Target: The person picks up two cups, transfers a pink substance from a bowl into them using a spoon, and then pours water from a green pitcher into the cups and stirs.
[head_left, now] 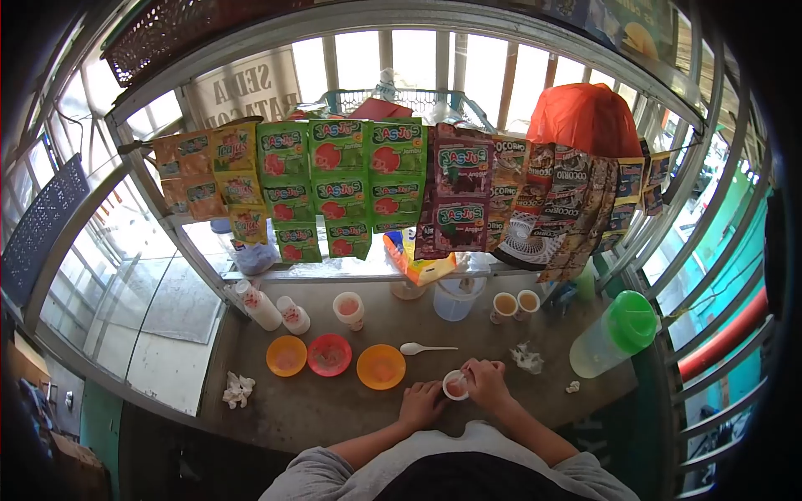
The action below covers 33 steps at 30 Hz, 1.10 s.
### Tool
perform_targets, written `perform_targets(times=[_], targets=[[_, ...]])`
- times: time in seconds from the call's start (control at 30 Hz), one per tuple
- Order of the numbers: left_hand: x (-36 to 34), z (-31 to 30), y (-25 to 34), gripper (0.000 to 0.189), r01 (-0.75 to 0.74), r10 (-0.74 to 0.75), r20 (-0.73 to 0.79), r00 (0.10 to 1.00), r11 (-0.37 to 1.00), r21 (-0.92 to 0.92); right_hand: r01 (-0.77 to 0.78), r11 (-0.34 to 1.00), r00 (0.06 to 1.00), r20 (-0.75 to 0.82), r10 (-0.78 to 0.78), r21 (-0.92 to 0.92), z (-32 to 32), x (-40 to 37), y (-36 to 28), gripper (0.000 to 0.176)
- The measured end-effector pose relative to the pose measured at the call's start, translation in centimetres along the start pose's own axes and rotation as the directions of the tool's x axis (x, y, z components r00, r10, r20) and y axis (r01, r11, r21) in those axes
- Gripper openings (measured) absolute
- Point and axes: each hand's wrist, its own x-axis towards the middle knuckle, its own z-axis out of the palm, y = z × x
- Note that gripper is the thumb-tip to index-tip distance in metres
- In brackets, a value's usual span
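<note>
A small white cup [455, 385] with pinkish content stands near the front edge of the counter. My right hand [487, 382] is closed at the cup's right rim, pinching something thin and pale that dips into it. Beside the cup's left side rests my left hand [423, 404], low on the counter; whether its fingers grip the cup is unclear. A white spoon [428, 348] lies behind the cup. To the left sit an orange bowl [381, 366], a red bowl [330, 355] and another orange bowl [286, 356].
Cups with brown drink [505, 306], stacked cups [259, 306], a clear pail [456, 299] and a green-lidded pitcher [614, 334] stand farther back. Crumpled plastic [526, 358] and tissue [238, 390] lie on the counter [334, 411]. Hanging sachets [341, 188] cross the view above.
</note>
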Motion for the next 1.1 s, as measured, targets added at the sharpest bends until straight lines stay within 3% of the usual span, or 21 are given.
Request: perform_targets(times=[0.4,0.6,0.67,0.8,0.9,1.0,1.1], targets=[[0.1,-0.1,-0.1,0.05,0.0,0.0,0.001,1.0,1.0,0.012,0.041,0.999,0.997,-0.064,-0.04,0.008,0.1,0.1,0.0,0.007],[0.0,0.1,-0.2,0.05,-0.005,0.005,-0.012,1.0,1.0,-0.002,0.023,0.999,0.999,-0.038,-0.022,0.024,-0.3,0.4,0.1,0.007],[0.0,-0.1,-0.1,0.05,-0.002,0.002,-0.006,1.0,1.0,-0.007,-0.006,1.0,0.999,0.035,0.006,0.008,-0.3,0.4,0.3,0.007],[0.1,-0.3,0.0,0.05,0.007,-0.007,-0.002,1.0,1.0,-0.003,0.001,1.0,1.0,-0.029,0.0,0.024,0.1,0.3,0.8,0.008],[0.1,-0.5,0.1,0.051,0.026,-0.025,0.022,0.999,0.999,-0.031,-0.016,1.0,0.999,0.041,0.016,0.0,-0.2,0.4,0.5,0.008],[0.2,-0.3,0.1,0.051,0.029,-0.029,0.017,0.999,0.998,-0.047,0.001,1.0,0.999,-0.036,0.0,0.01,-0.7,0.9,0.3,0.008],[0.3,-0.4,0.0,0.051,0.018,-0.017,0.017,1.0,0.999,-0.045,-0.012,1.0,0.998,0.056,0.012,-0.005,-0.5,0.9,0.2,0.008]])
